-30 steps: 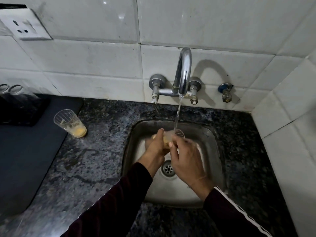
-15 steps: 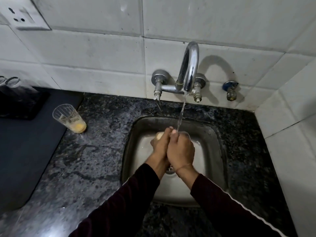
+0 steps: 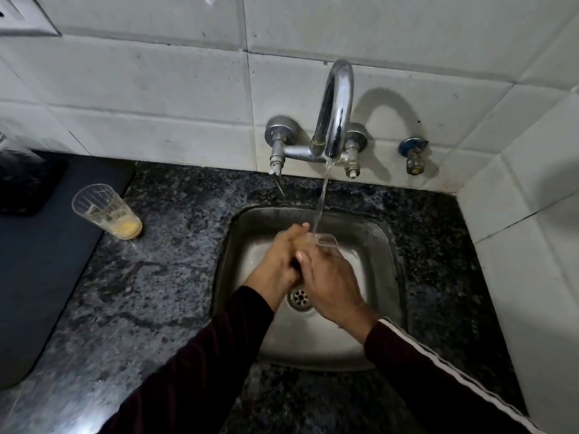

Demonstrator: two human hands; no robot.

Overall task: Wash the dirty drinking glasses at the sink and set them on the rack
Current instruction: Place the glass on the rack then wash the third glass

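A clear drinking glass point(image 3: 324, 241) lies tilted between my hands over the steel sink point(image 3: 372, 352), its rim to the right under the running water. My left hand point(image 3: 279, 261) grips its base end. My right hand point(image 3: 329, 283) wraps the glass near the rim from below. Most of the glass is hidden by my fingers. A second dirty glass point(image 3: 106, 211) with yellow residue at the bottom stands on the counter, left of the sink. A dark rack point(image 3: 28, 183) sits at the far left edge, with clear glass partly in view on it.
The chrome tap point(image 3: 333, 120) juts from the tiled wall above the sink, water flowing. A blue-handled valve point(image 3: 413, 155) is on the wall to its right. A dark mat point(image 3: 40, 277) covers the counter on the left. Speckled granite point(image 3: 150, 292) surrounds the sink.
My hands have shifted on the glass under the stream; the glass rim now shows to the right again. The camera has moved closer and slightly lower. The second glass has not moved.
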